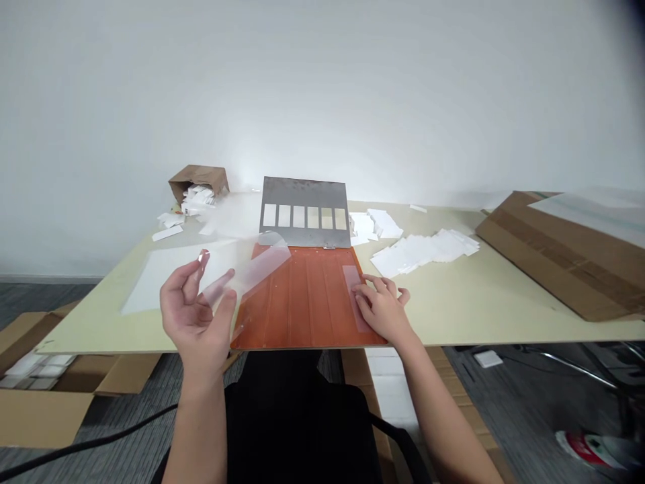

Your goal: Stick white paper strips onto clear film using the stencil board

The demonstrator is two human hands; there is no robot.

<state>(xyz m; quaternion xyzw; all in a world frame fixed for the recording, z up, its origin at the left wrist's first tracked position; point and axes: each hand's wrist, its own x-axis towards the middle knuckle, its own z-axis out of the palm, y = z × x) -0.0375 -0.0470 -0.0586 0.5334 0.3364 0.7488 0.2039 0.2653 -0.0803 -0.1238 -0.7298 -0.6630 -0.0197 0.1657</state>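
My left hand [194,306] is raised over the table's left part, its fingers curled round translucent plastic film strips [265,265] that reach out over the orange board [302,296]. Parts of the film are see-through, so I cannot tell how many there are. Along the board's right edge lies a narrow translucent strip [355,296]. My right hand [383,302] rests there with fingers spread, the fingertips touching this strip. Behind the board, hinged to it, a grey metal plate [305,236] leans up with a row of rectangular windows.
White paper pieces [428,250] lie fanned on the right, with a smaller pile [375,223] behind. A large cardboard box [554,259] stands at far right. A small carton [199,176] spills white pieces at back left. An open box [75,383] sits on the floor.
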